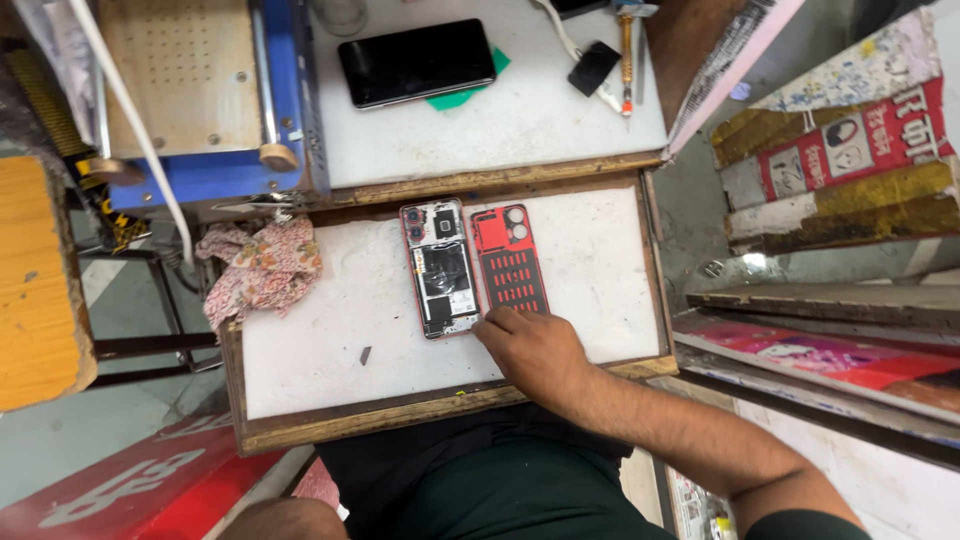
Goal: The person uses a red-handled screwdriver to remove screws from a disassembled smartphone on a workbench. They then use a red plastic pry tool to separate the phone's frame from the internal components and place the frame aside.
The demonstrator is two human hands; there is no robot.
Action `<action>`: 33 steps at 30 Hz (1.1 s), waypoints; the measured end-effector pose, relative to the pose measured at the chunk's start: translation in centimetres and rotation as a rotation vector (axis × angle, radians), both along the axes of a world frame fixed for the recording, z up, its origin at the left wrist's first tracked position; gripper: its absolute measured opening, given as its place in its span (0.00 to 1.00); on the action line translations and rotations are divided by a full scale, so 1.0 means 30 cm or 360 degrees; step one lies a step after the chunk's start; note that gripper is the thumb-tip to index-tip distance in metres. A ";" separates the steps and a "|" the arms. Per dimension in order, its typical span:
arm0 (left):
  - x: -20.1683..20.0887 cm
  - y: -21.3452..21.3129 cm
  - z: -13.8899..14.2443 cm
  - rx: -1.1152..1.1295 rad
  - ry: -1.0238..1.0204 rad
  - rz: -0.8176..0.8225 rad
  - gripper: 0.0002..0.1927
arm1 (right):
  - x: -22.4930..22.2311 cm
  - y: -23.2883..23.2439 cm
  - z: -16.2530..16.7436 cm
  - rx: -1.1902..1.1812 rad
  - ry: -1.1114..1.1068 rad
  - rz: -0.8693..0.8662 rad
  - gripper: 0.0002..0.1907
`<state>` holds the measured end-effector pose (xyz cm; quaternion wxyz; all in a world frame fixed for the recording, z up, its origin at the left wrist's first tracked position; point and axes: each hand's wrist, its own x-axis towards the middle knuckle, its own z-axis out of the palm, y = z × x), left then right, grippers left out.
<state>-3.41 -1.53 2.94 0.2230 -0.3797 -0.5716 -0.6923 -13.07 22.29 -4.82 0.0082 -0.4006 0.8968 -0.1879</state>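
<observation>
An opened red phone [439, 270] lies face down on the white work board [330, 340], its inner parts and battery showing. Right beside it lies its red back cover [510, 262], inside up, with rows of slots. My right hand [535, 350] rests on the board at the lower ends of both, fingertips touching the cover's bottom edge and close to the phone's corner. It holds nothing I can see. My left hand is out of view.
A black phone [417, 62] lies screen up on a green pad on the upper white board [520, 120]. A screwdriver [627, 55] and cable lie near it. A blue machine [200, 90] stands upper left. A floral rag [262, 268] hangs at the board's left edge.
</observation>
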 end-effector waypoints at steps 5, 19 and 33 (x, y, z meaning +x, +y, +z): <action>-0.005 0.006 -0.009 -0.0006 0.0000 -0.0064 0.10 | -0.003 0.000 -0.011 -0.0013 0.0020 -0.0058 0.12; 0.007 0.007 -0.049 -0.0124 -0.0171 -0.0024 0.11 | -0.023 -0.024 0.015 0.0214 -0.0236 -0.0096 0.06; -0.081 0.054 -0.248 -0.0664 -0.0892 0.0626 0.07 | -0.099 -0.092 0.065 0.0608 -0.0544 -0.0009 0.05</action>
